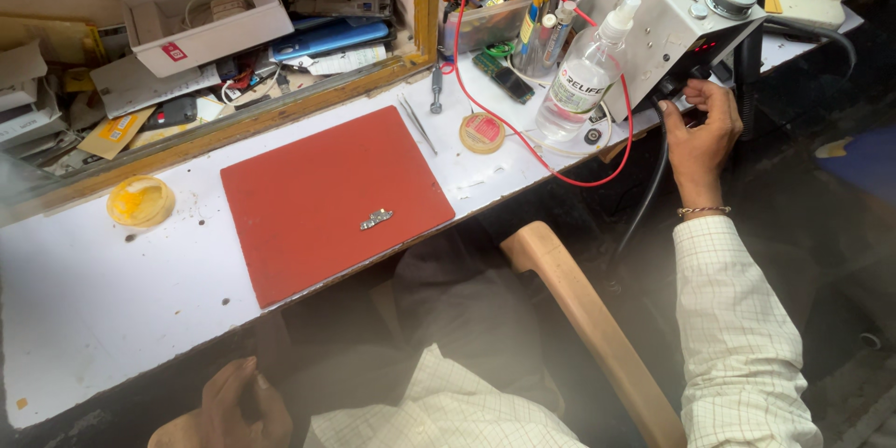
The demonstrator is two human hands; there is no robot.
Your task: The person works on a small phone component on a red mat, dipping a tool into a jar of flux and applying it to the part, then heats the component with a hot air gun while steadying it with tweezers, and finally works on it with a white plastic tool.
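Grey station on white bench, right hand touching its front

The red mat lies open from above — only a small metal part sits on it. The white tabletop to its near left is bare, apart from a yellow dish. To the far right the way is crowded: a spray bottle, a red wire, tweezers and a grey machine — the wooden armrest bars the near side.
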